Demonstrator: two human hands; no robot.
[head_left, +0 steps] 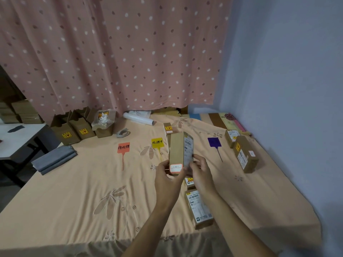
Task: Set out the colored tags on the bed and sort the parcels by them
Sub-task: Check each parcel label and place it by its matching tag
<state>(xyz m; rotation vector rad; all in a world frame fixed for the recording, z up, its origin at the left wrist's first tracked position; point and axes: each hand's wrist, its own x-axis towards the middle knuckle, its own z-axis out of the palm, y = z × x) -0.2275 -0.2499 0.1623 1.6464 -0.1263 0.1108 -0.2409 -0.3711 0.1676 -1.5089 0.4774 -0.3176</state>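
red tag (123,147) with 待处理, yellow tag (157,142) with 处理中

The left hand (166,176) and right hand (200,173) grip a parcel (176,151) above the bed (74,191).

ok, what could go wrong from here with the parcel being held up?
1. The sticker on the held parcel is small and red-edged, its writing unreadable here; it may end up by the red tag when the yellow tag was right, or the reverse.
2. The loose parcel below the right hand lies near the front edge of the bed; the forearm could nudge it off.
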